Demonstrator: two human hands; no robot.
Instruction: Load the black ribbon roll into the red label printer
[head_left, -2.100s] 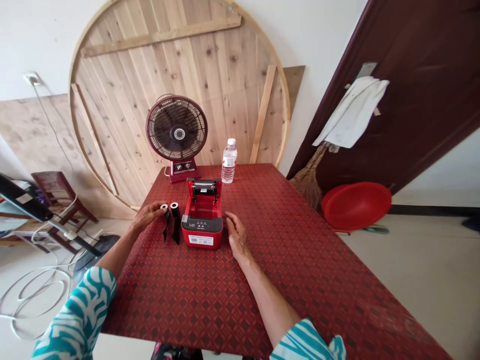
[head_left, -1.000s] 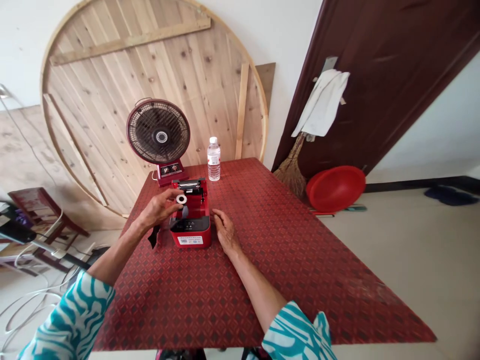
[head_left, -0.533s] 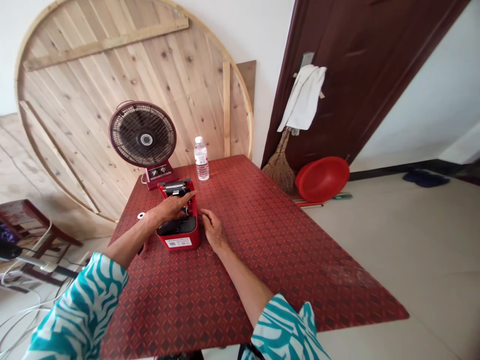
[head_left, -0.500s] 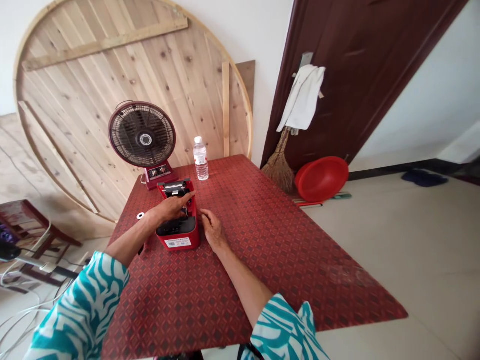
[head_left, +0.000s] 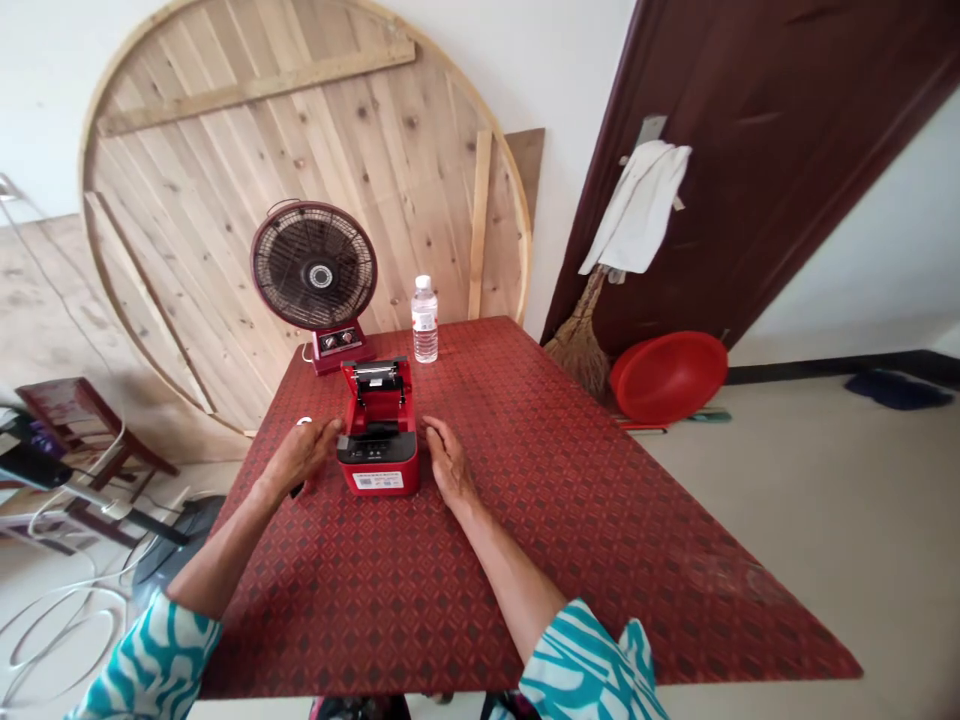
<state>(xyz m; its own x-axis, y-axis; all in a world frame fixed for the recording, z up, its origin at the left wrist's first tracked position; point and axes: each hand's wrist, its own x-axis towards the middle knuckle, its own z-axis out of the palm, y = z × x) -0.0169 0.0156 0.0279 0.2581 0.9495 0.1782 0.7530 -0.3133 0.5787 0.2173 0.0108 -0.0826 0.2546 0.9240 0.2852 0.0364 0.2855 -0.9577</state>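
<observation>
A small red and black printer (head_left: pixel 379 477) stands on the table with its lid raised and its inside showing. A white label with print and a square code is on its front. My left hand (head_left: pixel 300 456) is at the printer's left side, fingers stretched toward the casing; whether they touch it I cannot tell. My right hand (head_left: pixel 450 462) rests on the table by the printer's right side, fingers loosely bent, holding nothing I can see. A small white ring-shaped thing (head_left: pixel 304 421) lies just behind my left hand. Something small and dark shows under that hand.
Behind the printer stand a dark red fan (head_left: pixel 315 270) and a water bottle (head_left: pixel 425 325) on the patterned red table (head_left: pixel 540 520). A round wooden panel (head_left: pixel 420 160) leans on the wall. Right of the table are a broom (head_left: pixel 581 345) and a red basin (head_left: pixel 675 378).
My left hand has come out of the opened printer and moved to its left side. The printer's inside is uncovered. My right hand stays by the right side. The view has shifted slightly left.
</observation>
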